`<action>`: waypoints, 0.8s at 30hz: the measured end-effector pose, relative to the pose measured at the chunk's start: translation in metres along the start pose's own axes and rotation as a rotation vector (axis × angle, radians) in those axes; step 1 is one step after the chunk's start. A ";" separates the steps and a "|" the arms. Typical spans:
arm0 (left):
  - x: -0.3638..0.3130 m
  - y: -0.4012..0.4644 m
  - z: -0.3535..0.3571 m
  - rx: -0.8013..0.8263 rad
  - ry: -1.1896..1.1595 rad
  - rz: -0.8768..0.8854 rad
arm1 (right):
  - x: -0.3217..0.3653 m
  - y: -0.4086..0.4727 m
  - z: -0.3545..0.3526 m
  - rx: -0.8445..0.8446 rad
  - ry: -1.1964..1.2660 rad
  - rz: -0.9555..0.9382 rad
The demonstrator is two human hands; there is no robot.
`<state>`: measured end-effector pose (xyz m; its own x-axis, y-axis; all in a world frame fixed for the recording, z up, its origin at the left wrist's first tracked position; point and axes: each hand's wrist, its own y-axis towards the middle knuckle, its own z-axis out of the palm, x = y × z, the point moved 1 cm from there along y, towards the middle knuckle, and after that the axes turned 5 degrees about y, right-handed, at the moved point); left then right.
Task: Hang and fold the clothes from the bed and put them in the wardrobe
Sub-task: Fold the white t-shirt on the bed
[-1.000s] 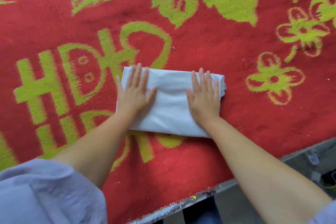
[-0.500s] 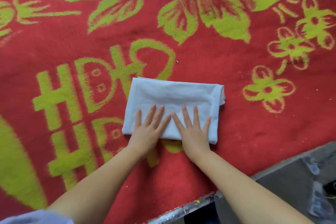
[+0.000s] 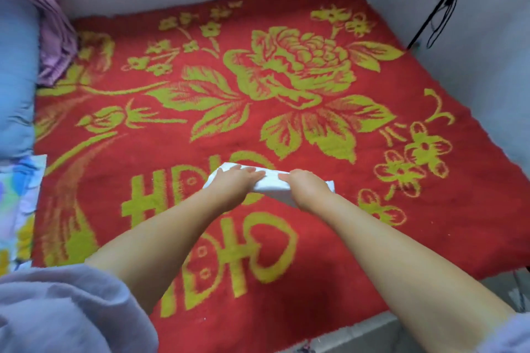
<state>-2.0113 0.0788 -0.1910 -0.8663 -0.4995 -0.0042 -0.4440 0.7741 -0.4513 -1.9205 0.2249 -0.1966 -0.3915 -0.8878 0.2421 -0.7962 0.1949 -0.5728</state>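
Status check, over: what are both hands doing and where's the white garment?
Left hand and right hand grip folded white garment, above red blanket. Nothing obstructing.

folded cloth point(image 3: 272, 185) half under hands

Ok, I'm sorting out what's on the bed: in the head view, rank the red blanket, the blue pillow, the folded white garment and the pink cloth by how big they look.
1. red blanket
2. blue pillow, cut off by the frame
3. pink cloth and folded white garment: unsure, since the cloth is partly out of frame and the left hand and right hand cover much of the garment.
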 end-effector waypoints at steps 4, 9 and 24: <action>0.002 -0.034 -0.066 -0.110 0.030 -0.077 | 0.015 -0.035 -0.065 -0.064 -0.088 -0.102; 0.000 -0.083 -0.122 -0.206 0.038 -0.193 | 0.040 -0.078 -0.132 -0.126 -0.197 -0.252; -0.038 -0.323 -0.108 -0.229 0.065 -0.666 | 0.180 -0.210 -0.111 -0.166 -0.532 -0.742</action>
<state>-1.8593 -0.1100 0.0514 -0.4025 -0.8765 0.2641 -0.9151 0.3779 -0.1405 -1.8747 0.0705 0.0538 0.4749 -0.8757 0.0872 -0.8303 -0.4787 -0.2856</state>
